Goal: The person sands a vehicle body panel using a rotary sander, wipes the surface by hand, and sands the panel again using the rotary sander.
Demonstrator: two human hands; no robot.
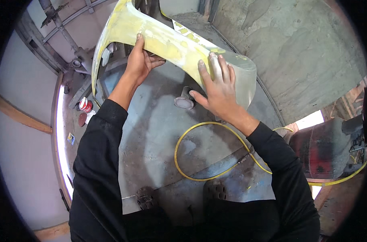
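Note:
A car fender (pixel 167 38), patched with yellow filler and pale primer, is tilted across the upper middle, its curved arch facing me. My left hand (pixel 140 64) grips the arch edge, thumb on the outer face and the fingers behind the panel. On the bare grey right end lies my right hand (pixel 221 86), open, its fingers spread flat on the surface and dusted white. The thumb points left, off the panel's lower edge. Below the fender a grey cylindrical piece with a round flat end (pixel 184 101) shows against the floor; its kind is unclear.
A yellow air hose (pixel 176 151) loops over the stained concrete floor (pixel 151 121) near my shoes. To the right stands a red and black tank (pixel 324 151). A red can (pixel 86 105) sits at the left by the wall, and a grey board (pixel 288 52) leans at the right.

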